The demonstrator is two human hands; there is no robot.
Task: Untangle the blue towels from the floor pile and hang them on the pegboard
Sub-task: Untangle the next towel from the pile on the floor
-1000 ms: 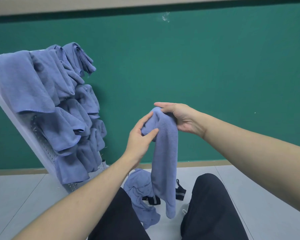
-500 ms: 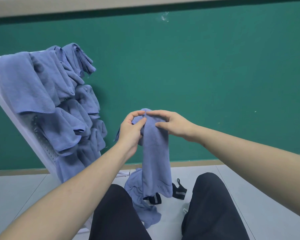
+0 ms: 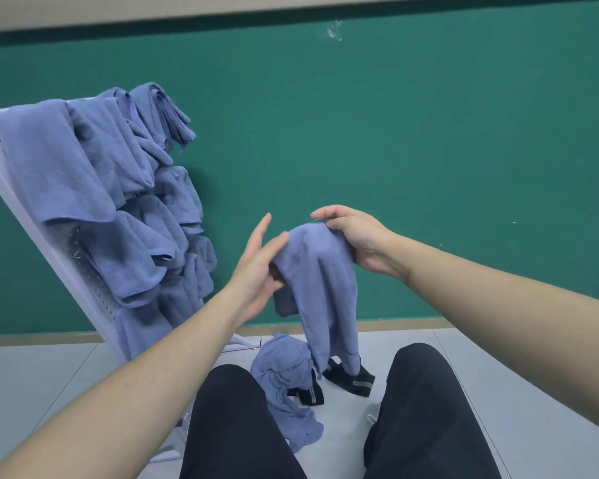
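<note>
Blue towel (image 3: 320,271), one, raised before the green wall (image 3: 429,133): top edge gripped by the right hand (image 3: 357,242), fingers curled over the fold; body hangs down, lower end close above the floor pile.
Left hand (image 3: 256,267): fingers straight and spread, thumb laid against the towel's left side; whether the lower fingers catch any cloth cannot be told.
Floor pile (image 3: 284,382): crumpled blue cloth on the grey floor (image 3: 32,392), between the person's knees in dark trousers (image 3: 426,409); black straps with pale stripes (image 3: 351,380) lie in and beside it.
Pegboard (image 3: 94,288): white, perforated, leaning tilted at left near the wall.
Hung towels (image 3: 94,174): several, blue, draped in overlapping rows over the pegboard face, top to foot.
</note>
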